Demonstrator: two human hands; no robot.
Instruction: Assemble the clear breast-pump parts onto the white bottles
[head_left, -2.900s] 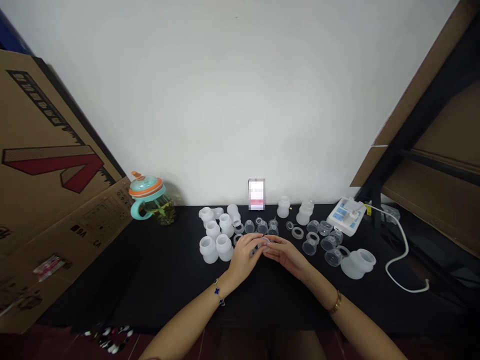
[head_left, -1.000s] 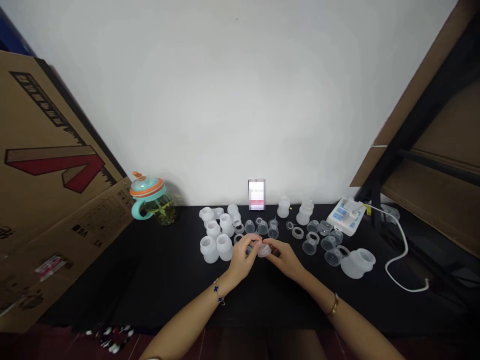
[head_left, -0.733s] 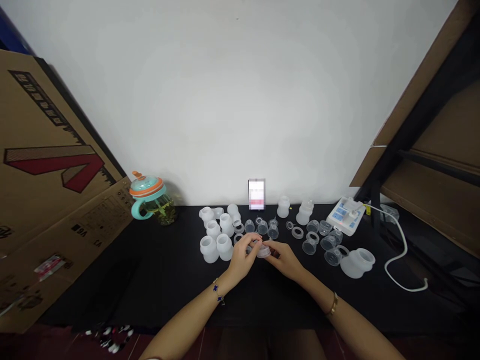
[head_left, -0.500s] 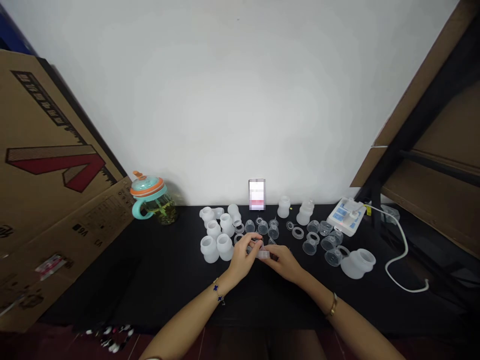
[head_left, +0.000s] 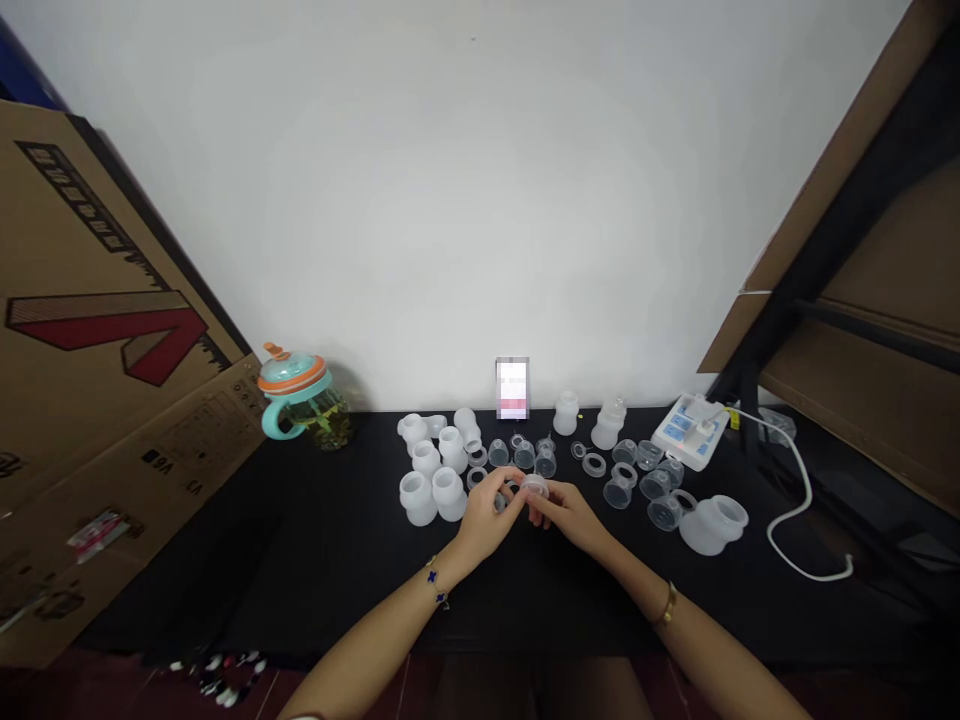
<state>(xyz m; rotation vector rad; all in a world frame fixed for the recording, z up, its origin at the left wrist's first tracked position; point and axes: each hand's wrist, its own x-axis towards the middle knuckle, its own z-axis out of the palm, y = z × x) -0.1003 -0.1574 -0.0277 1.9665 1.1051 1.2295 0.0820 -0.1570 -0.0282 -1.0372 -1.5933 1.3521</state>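
Note:
My left hand (head_left: 489, 516) and my right hand (head_left: 571, 514) meet over the black table (head_left: 337, 560), fingertips pinched together on a small clear plastic piece (head_left: 535, 488). Which hand carries its weight I cannot tell. Just beyond the fingers lie several clear small cups (head_left: 524, 455) and rings (head_left: 594, 465). To the left of my left hand stand several white translucent bottle-shaped parts (head_left: 433, 470). A bracelet sits on each wrist.
A teal and orange lidded cup (head_left: 301, 404) stands at the back left. A phone (head_left: 512, 388) leans on the wall. At the right are more clear cups (head_left: 652, 487), a large white part (head_left: 712, 524), a white device (head_left: 690, 431) with a cable (head_left: 806, 520). Cardboard (head_left: 97, 330) leans left.
The small clear piece has been turned and lifted slightly between my fingertips; both hands stay in nearly the same place over the table.

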